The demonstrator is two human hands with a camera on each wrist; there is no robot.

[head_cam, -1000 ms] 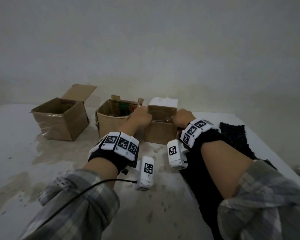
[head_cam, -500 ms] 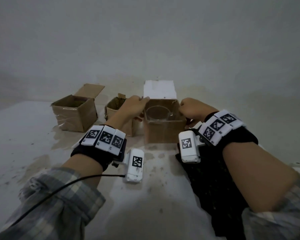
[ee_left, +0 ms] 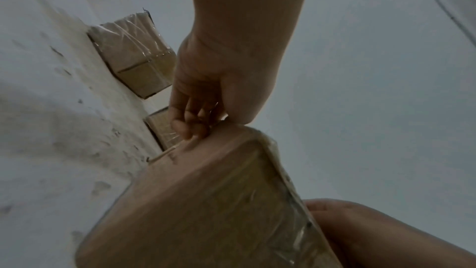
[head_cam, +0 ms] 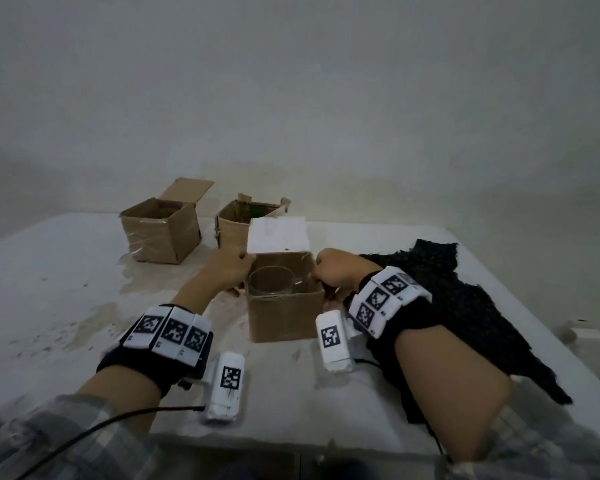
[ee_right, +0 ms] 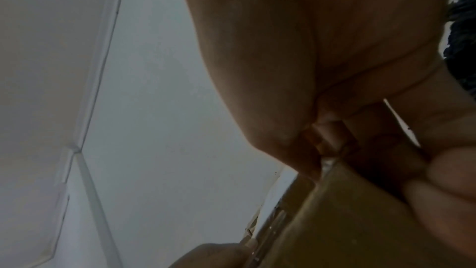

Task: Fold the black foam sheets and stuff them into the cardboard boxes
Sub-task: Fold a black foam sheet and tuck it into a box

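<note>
Two hands had drawn the near cardboard box (head_cam: 284,317) toward me across the desk (head_cam: 66,271): my left hand (head_cam: 227,271) and right hand (head_cam: 335,270) each kept a closed grip on its rim. The black foam sheets (head_cam: 465,306) lay right, unfolded, so stuffing could follow.

Plaid sleeves (head_cam: 59,441), black wristbands (head_cam: 136,368) bearing white marker tags (head_cam: 168,332)

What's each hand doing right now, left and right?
Left hand: fingers curled on the left rim of the near cardboard box.
Right hand: gripping that box's right rim.
</note>
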